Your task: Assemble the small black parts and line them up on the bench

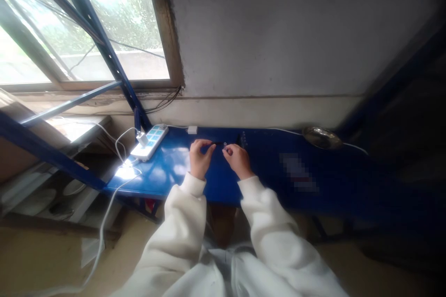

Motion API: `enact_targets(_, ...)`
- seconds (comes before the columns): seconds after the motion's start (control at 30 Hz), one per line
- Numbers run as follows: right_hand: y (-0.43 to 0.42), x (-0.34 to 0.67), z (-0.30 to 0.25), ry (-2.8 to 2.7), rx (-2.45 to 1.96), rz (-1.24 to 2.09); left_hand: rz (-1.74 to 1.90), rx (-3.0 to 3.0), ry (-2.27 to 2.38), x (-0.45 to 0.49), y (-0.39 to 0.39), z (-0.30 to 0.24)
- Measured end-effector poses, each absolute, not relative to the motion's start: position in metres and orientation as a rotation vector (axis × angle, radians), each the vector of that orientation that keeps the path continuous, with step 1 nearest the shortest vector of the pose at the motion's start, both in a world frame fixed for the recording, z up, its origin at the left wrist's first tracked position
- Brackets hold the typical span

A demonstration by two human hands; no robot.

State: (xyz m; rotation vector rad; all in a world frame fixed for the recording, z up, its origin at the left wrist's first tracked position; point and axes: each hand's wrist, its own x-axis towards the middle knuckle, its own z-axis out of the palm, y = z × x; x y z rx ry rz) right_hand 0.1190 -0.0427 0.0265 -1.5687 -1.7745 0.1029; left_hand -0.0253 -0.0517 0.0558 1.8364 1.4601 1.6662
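Above the blue tabletop (pixel 219 183) my two hands are close together. My left hand (pixel 200 158) is closed in a pinch on a thin black wire-like piece (pixel 217 143), which points toward the other hand. Between the thumb and finger of my right hand (pixel 238 160) is a small pale, see-through piece (pixel 225 145) with a round end. Whether the two pieces touch, I cannot tell. Just behind my right hand stands a small clear knobbed strip (pixel 244 139) with something dark beside it.
A white power strip (pixel 149 143) with a plugged-in charger (pixel 142 138) lies at the table's left end. A white cable (pixel 104 222) hangs off that edge. Farther back are a small white block (pixel 192 130) and a shiny metal dish (pixel 321 137). Blue frame posts (pixel 114 65) rise at the left.
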Motion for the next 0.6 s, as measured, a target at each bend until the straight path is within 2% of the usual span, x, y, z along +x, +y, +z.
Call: enact_targets(0.6,-0.0466,0.1136,0.0338,-1.903,-1.59,0.062,1.668,1.971,1.458,-0.026,-0.0556,0.0521)
